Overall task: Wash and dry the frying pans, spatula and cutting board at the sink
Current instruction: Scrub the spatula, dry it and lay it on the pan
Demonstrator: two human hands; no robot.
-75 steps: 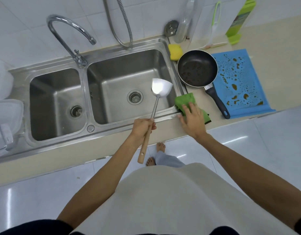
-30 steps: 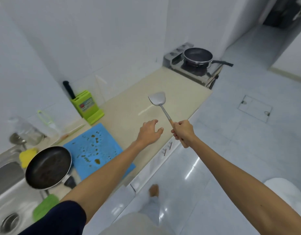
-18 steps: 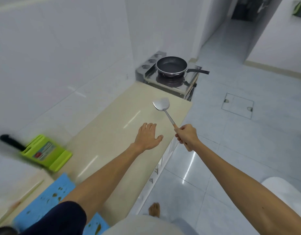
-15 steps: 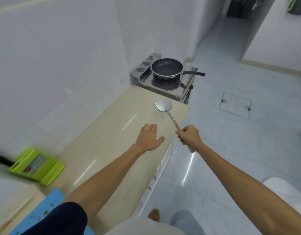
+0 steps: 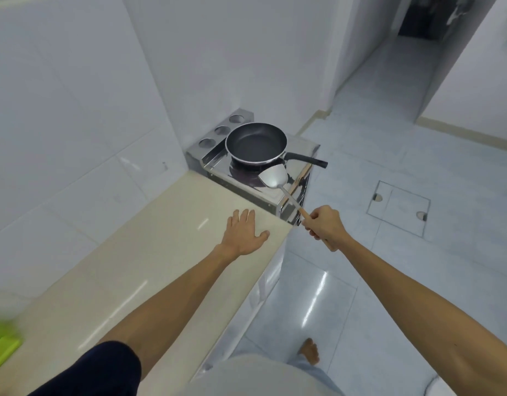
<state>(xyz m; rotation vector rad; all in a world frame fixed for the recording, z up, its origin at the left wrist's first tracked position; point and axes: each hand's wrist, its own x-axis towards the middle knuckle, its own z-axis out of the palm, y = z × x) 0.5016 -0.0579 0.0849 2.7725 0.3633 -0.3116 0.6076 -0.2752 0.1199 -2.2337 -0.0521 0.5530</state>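
Gripping the spatula [image 5: 276, 177] by its wooden handle, we are curling the fingers of our right hand [image 5: 326, 226] fully round the wood, and a short stub of it is sticking out below the fist toward five o'clock. From the fist the thin metal shaft is running up toward ten o'clock. The blade is hanging over the front of the steel stove [image 5: 240, 187], just at five o'clock of the frying pan [image 5: 256, 142]; we cannot tell whether it is touching the stove top.

Our right arm is reaching in almost straight from the lower right corner. Our left hand [image 5: 243, 233] is lying at nine o'clock of the right one, palm down, fingers straight and close together, thumb spread, holding nothing. It is hovering over or resting on the far end of the beige countertop [image 5: 149, 267]; we cannot tell which.

The spatula blade is showing shiny and fan-shaped. The pan is sitting on the burner, black inside with a pale rim, its dark handle pointing toward four o'clock. A blurred green object [image 5: 1, 347] is showing at the lower left edge.
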